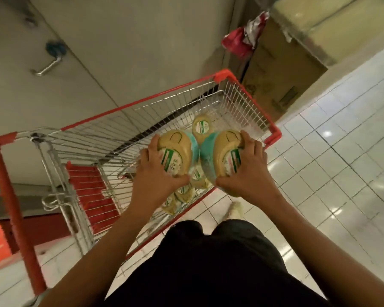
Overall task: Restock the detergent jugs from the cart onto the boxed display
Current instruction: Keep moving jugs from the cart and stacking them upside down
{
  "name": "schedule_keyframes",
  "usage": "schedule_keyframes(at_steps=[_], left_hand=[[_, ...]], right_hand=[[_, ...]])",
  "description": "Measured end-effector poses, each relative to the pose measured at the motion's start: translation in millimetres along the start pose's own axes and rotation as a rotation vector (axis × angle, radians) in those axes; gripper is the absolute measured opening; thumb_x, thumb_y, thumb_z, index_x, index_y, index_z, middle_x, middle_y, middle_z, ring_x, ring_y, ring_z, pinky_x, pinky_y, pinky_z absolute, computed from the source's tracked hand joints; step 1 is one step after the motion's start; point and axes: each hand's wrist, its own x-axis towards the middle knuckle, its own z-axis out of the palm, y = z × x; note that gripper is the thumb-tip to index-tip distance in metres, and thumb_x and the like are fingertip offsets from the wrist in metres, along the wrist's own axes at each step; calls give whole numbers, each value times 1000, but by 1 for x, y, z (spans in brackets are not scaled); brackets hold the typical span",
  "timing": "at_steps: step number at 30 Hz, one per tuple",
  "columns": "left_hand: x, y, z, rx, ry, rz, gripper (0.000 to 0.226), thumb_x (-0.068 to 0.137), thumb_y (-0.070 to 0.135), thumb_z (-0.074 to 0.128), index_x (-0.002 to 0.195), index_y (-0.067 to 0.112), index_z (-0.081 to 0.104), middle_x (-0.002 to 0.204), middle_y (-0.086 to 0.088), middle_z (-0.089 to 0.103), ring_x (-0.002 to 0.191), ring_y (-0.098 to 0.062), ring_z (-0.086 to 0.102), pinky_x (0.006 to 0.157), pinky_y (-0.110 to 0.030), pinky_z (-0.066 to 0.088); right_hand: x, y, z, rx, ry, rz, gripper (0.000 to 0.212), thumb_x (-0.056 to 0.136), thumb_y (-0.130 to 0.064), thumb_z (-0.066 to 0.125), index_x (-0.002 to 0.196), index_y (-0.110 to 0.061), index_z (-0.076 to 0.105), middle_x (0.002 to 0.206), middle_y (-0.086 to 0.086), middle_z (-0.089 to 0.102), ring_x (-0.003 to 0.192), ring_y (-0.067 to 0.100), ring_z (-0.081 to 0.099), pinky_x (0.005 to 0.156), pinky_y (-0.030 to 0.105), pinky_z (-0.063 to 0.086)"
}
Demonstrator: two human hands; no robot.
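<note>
Two-handed hold over cart (142,100): left hand (155,173) grip curled round left jug (175,149), right hand (246,171) grip round right jug (222,156), jugs touching; open floor (341,165) rightward.

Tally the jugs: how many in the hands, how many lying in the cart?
Jugs held: 2, left jug in left hand, right jug in right hand
Loose jugs in the cart: 4 showing, some partly hidden
Total: 6

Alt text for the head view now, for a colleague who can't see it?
The left hand grips the left jug and the right hand the right jug, both tan detergent jugs, above a red-framed wire cart holding more jugs. A cardboard box stands beyond the cart.
</note>
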Motion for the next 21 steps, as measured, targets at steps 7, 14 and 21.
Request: schedule_keyframes(at_steps=[7, 14, 21], left_hand=[[6, 135, 75, 65, -103, 131, 140, 48, 75, 82, 159, 50, 1, 157, -6, 31, 128, -41, 55, 98, -54, 51], [3, 255, 167, 57, -183, 234, 136, 41, 80, 69, 156, 49, 4, 147, -2, 35, 126, -34, 51, 90, -45, 47], [29, 354, 230, 61, -270, 344, 136, 50, 70, 85, 158, 48, 6, 149, 2, 35, 125, -28, 53, 92, -44, 51]], right_hand=[[-22, 100, -103, 53, 140, 96, 135, 54, -59, 83, 163, -34, 6, 142, -8, 28, 128, 19, 32, 99, 40, 50], [-32, 213, -195, 113, 191, 209, 136, 55, -58, 82, 164, -31, 5, 147, -8, 24, 132, 21, 30, 99, 39, 48], [-28, 293, -258, 139, 281, 295, 137, 55, -64, 81, 163, -32, 3, 146, -11, 24, 128, 16, 30, 92, 32, 45]])
